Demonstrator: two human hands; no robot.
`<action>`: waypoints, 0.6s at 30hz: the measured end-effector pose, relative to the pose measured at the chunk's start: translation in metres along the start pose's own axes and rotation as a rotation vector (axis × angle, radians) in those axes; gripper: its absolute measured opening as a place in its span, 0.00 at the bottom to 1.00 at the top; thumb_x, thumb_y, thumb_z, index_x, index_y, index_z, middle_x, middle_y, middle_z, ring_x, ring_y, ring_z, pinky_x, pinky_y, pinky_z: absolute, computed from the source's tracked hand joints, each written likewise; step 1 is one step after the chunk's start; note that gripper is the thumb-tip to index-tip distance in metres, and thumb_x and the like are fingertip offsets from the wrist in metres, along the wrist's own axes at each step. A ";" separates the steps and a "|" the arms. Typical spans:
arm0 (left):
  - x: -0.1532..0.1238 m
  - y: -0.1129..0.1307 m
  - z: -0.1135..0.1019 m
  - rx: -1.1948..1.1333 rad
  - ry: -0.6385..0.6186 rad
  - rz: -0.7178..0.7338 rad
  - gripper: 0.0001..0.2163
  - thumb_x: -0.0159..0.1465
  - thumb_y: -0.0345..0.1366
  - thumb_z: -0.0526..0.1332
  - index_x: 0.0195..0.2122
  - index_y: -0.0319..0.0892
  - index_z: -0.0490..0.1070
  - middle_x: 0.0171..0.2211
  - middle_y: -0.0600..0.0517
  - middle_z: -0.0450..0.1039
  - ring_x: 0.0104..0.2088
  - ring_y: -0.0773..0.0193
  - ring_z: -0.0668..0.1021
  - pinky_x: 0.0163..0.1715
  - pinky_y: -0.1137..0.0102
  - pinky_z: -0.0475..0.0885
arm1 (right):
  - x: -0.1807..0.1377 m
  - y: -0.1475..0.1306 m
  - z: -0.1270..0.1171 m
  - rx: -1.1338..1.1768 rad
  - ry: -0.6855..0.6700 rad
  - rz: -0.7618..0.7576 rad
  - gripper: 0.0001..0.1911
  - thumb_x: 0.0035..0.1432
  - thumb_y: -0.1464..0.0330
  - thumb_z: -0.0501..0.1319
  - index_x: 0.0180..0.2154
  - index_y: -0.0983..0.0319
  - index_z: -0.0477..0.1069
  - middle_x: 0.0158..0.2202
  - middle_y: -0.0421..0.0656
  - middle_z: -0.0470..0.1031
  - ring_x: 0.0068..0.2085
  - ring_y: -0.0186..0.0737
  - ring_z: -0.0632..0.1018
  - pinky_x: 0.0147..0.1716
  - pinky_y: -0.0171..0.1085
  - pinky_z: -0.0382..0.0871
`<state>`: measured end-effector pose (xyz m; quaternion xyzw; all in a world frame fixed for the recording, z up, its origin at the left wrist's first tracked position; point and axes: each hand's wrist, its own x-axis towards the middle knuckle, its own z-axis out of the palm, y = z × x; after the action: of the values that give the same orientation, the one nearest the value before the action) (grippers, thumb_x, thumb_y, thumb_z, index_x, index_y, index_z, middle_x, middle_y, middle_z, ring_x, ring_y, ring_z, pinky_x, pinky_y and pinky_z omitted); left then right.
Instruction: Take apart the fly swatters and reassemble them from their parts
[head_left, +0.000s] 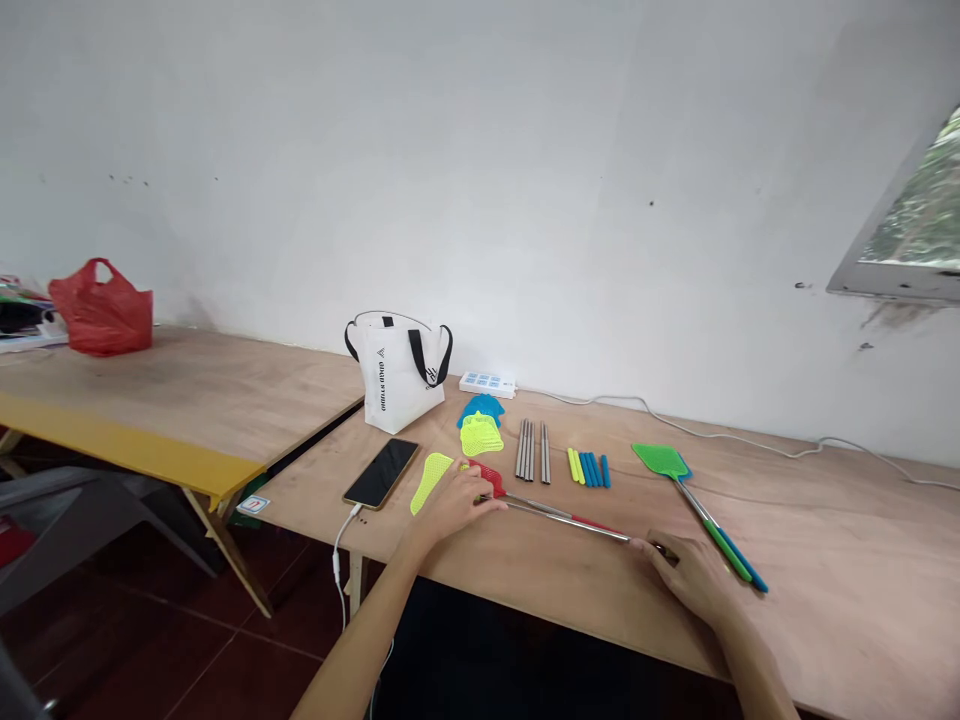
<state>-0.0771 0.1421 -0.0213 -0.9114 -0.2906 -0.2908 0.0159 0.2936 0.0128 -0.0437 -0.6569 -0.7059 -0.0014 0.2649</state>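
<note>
A yellow fly swatter (430, 481) lies across the front of the table, its metal rod stretched sideways between my hands. My left hand (455, 500) is closed on it where the mesh head meets the rod. At the rod's other end, my right hand (691, 575) is wrapped round the handle, which is mostly hidden. Just behind the rod lies a red fly swatter (491, 480), partly covered by my left hand. To the right, green (660, 459) and blue fly swatters (756, 577) lie side by side, overlapping.
Loose yellow (481, 435) and blue mesh heads (484, 405), metal tubes (526, 450), and yellow (575, 466) and blue handle sleeves (595, 469) lie behind my hands. A phone (382, 473) with a cable, a white bag (397, 385) and a power strip (487, 384) are at left.
</note>
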 end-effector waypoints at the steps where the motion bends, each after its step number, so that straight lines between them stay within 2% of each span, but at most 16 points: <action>1: 0.001 0.003 -0.003 0.017 0.012 0.009 0.23 0.73 0.52 0.54 0.27 0.42 0.74 0.27 0.55 0.74 0.33 0.63 0.72 0.52 0.62 0.57 | 0.000 -0.002 0.000 0.006 0.007 0.001 0.31 0.67 0.44 0.47 0.25 0.57 0.73 0.27 0.45 0.79 0.31 0.46 0.78 0.33 0.40 0.66; 9: 0.003 0.009 -0.026 0.139 0.094 0.043 0.23 0.74 0.51 0.52 0.27 0.42 0.71 0.26 0.55 0.75 0.33 0.62 0.71 0.49 0.61 0.56 | 0.001 -0.002 -0.009 -0.010 0.060 -0.022 0.32 0.67 0.44 0.48 0.24 0.57 0.72 0.26 0.45 0.78 0.29 0.45 0.77 0.31 0.39 0.64; 13: 0.010 0.032 -0.010 0.165 0.131 0.144 0.22 0.74 0.50 0.54 0.27 0.42 0.70 0.25 0.56 0.75 0.33 0.63 0.71 0.50 0.61 0.57 | 0.004 -0.026 0.001 0.029 0.011 -0.074 0.31 0.69 0.45 0.47 0.27 0.57 0.74 0.26 0.45 0.79 0.28 0.45 0.78 0.30 0.38 0.64; 15: 0.014 0.049 0.004 0.191 0.115 0.195 0.19 0.74 0.48 0.56 0.29 0.43 0.70 0.27 0.55 0.75 0.34 0.62 0.72 0.51 0.60 0.58 | 0.005 -0.048 0.015 0.048 -0.009 -0.110 0.30 0.70 0.47 0.45 0.34 0.56 0.77 0.31 0.45 0.82 0.33 0.46 0.80 0.33 0.38 0.66; 18: 0.015 0.065 0.019 0.224 0.064 0.262 0.17 0.72 0.47 0.59 0.29 0.43 0.70 0.27 0.54 0.76 0.36 0.61 0.73 0.52 0.59 0.58 | 0.005 -0.079 0.040 0.068 -0.012 -0.143 0.30 0.72 0.49 0.43 0.33 0.56 0.77 0.31 0.45 0.82 0.34 0.45 0.81 0.33 0.37 0.65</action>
<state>-0.0217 0.0994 -0.0201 -0.9243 -0.1995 -0.2808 0.1642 0.2050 0.0207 -0.0491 -0.5954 -0.7523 0.0076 0.2819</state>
